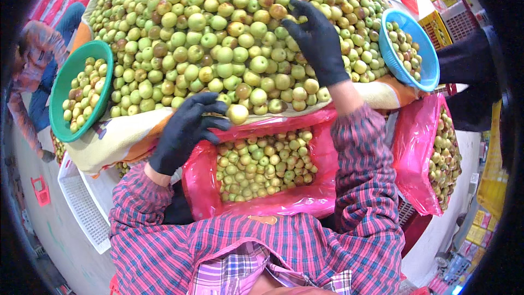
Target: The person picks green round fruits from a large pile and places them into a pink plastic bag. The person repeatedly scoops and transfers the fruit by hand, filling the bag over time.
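Note:
A large heap of green and reddish-brown jujube-like fruits (221,41) covers the cloth-lined table before me. My left hand (190,127), in a black glove, is at the heap's near edge with its fingers apart, beside a pale yellow fruit (237,114). Whether that hand touches this fruit I cannot tell. Over the right part of the heap, my right hand (315,39), gloved too, has thumb and fingers spread around fruits; no firm grip shows. Between my forearms and below the table edge sits a container lined with pink plastic film (200,184), holding more of the fruits (266,168).
A green plastic basket (109,86) with fruits stands at the left table corner, a blue one (385,45) at the right. Another pink-lined crate (413,159) of fruits is at my right. A white crate (84,205) stands low left. A person (37,57) is at far left.

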### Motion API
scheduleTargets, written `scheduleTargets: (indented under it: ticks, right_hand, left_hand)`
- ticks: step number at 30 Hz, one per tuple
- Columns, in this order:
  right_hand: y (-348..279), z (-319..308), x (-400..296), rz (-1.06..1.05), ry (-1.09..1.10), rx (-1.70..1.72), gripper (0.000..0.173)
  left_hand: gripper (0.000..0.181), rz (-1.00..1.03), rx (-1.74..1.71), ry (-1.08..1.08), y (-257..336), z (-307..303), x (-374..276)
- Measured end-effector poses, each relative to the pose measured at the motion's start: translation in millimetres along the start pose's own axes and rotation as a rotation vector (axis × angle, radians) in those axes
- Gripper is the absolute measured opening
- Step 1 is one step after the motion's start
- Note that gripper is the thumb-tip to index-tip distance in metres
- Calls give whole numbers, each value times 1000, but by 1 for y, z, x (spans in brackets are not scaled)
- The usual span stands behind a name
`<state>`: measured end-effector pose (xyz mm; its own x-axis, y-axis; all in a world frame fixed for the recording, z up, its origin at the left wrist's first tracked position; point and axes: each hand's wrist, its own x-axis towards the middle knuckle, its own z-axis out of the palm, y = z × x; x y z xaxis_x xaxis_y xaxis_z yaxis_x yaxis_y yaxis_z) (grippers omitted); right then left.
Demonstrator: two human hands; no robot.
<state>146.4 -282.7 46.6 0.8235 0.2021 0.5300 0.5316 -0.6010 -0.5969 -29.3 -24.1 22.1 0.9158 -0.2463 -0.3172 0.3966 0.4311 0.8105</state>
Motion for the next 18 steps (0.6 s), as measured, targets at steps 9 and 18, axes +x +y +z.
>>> scheduleTargets:
  ticks: [9, 18]
  right_hand:
    - [39, 3, 30, 293, -298, 176, 29]
    - [24, -95, -155, 934, -569, 721, 30]
  left_hand:
    - [30, 199, 818, 37, -48, -10, 9]
    - [25, 255, 868, 42, -33, 23, -11]
